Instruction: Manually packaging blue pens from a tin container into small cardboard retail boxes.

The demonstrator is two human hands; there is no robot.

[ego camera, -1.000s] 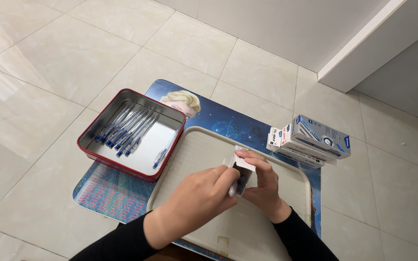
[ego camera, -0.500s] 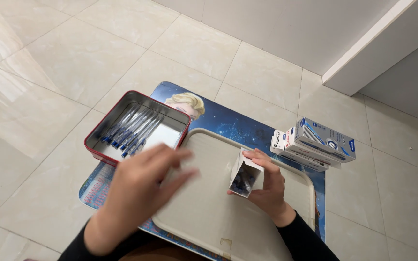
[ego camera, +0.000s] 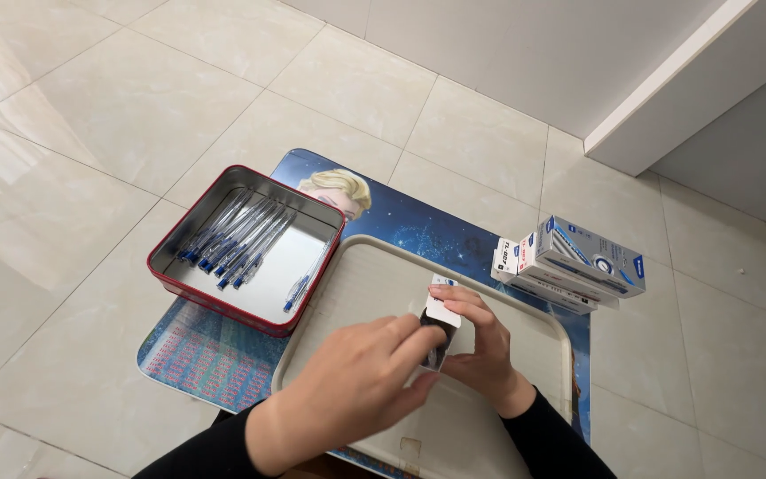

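A pale tiled floor point(ego camera: 90, 106) carries a blue picture mat point(ego camera: 418, 226) (corner patterned red).

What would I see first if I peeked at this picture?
Two hands in the middle: the right hand holds a small open box over a beige tray, and the left hand reaches into it. To the left sits a red tin of blue pens; stacked pen boxes lie on the right.

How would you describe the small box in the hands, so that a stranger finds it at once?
Start at the beige tray on the blue mat. Above its middle, the right hand holds a small open box upright while the left hand reaches into it. Unlike the closed boxes stacked beyond the tray, its white flap stands open.
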